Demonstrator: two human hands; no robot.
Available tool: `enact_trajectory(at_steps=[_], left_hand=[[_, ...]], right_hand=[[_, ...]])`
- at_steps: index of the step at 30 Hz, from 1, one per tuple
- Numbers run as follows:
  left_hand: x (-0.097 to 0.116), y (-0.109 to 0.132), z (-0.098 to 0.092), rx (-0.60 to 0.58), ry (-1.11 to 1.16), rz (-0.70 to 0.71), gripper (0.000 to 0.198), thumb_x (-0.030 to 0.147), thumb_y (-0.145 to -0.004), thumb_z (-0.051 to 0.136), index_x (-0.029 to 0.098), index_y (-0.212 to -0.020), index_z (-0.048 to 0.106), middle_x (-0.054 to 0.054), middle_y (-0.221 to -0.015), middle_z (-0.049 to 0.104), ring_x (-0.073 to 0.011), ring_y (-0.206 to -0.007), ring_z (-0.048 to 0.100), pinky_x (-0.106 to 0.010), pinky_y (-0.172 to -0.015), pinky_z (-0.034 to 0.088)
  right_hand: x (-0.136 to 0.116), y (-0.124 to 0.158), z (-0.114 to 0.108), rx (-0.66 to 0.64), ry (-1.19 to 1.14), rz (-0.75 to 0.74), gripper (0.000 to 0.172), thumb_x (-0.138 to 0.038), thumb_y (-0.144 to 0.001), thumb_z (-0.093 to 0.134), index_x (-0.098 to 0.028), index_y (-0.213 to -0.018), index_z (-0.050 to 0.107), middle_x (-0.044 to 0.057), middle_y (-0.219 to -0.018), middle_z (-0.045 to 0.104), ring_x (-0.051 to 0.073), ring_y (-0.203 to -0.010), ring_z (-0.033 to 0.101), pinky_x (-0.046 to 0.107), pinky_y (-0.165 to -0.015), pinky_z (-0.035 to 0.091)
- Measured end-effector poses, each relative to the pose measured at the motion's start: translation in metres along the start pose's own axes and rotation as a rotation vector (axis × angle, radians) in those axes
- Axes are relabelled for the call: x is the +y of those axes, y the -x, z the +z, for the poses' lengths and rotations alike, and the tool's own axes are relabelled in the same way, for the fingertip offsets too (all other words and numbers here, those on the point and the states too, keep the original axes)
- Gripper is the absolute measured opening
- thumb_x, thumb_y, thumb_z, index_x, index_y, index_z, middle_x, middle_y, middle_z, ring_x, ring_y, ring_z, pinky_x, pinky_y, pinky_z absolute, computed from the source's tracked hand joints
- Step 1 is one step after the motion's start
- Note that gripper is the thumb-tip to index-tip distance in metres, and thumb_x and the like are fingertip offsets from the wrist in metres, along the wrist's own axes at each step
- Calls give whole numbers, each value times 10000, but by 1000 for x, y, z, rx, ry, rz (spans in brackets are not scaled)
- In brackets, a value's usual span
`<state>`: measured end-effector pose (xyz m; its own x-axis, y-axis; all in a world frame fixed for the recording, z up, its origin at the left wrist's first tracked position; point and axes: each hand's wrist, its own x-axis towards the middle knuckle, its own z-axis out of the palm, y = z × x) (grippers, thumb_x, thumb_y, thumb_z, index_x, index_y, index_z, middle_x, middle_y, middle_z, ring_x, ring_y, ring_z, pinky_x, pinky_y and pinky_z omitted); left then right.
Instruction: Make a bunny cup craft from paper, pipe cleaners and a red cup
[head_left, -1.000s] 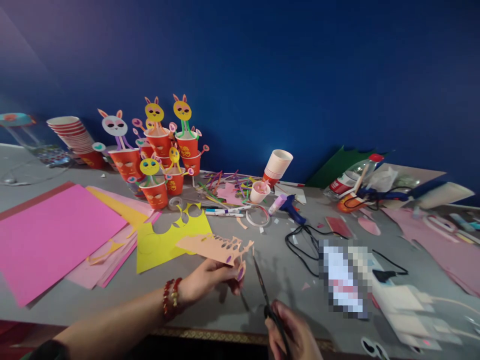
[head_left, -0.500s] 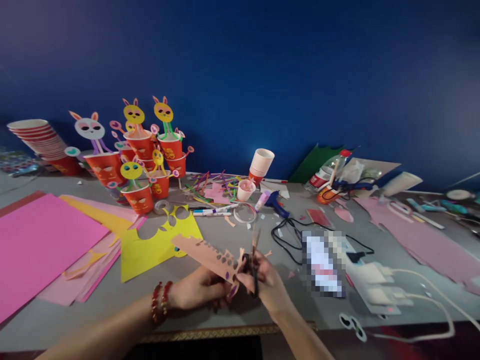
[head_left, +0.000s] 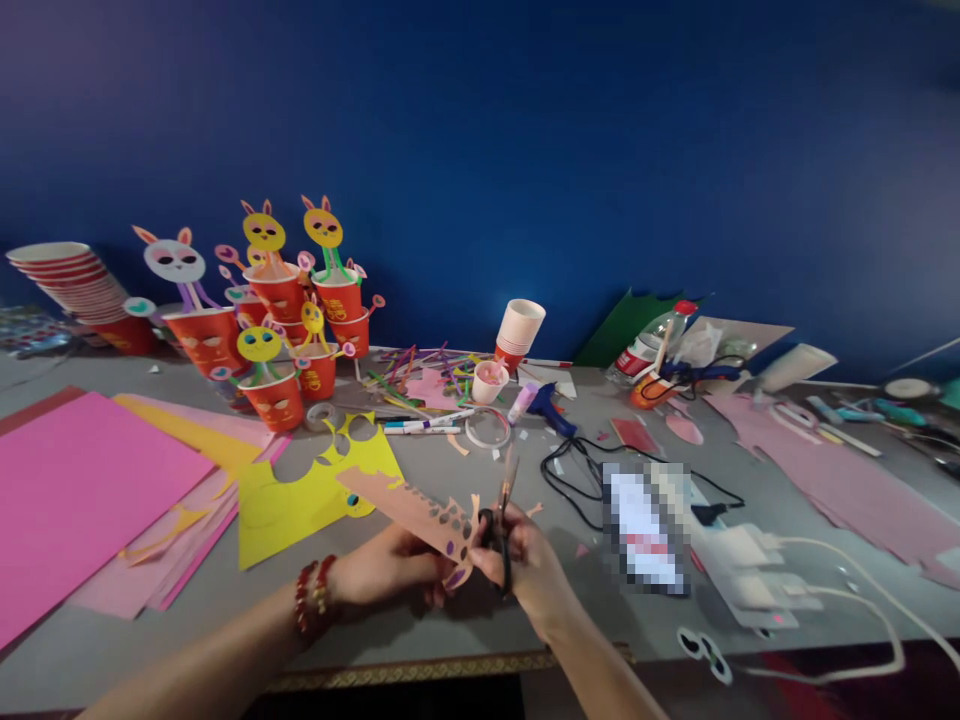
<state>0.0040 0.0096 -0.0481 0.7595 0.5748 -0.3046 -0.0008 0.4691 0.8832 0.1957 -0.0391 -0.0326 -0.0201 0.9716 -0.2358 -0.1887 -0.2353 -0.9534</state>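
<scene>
- While the left hand (head_left: 394,572) pinches the peach paper (head_left: 401,510) between thumb and fingers, the sheet slants up and leftward from that grip, its right part full of holes and a few purple marks.
- From where I stand, I see the right hand (head_left: 536,570) with its fingers curled round the black handles of the scissors (head_left: 508,485), just right of the paper; the blades point away from the person.
- Its thumb lies by the paper's ragged right end; whether it nips that edge too, I can't tell.
- Beyond the left hand's grip, partly hidden behind the peach paper, lies a yellow sheet (head_left: 277,515) with round cut-outs.
- Farther past that, leftward, stand red cups (head_left: 271,400) topped with paper rabbit heads.
- Ahead of the blades lies a clear ring (head_left: 487,446), a blue glue gun (head_left: 553,412) to its right.
- Well left of the left hand spreads a pink sheet (head_left: 97,490).
</scene>
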Motion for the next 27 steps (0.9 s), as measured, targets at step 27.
enact_trajectory(at_steps=[27], left_hand=[[5, -11, -12, 340, 238, 301, 446, 570, -804, 708, 128, -862, 693, -20, -724, 660, -136, -654, 605, -259, -657, 494]], right_hand=[[8, 2, 14, 206, 111, -264, 176, -237, -701, 783, -202, -799, 641, 8, -775, 695, 182, -727, 654, 277, -694, 539]])
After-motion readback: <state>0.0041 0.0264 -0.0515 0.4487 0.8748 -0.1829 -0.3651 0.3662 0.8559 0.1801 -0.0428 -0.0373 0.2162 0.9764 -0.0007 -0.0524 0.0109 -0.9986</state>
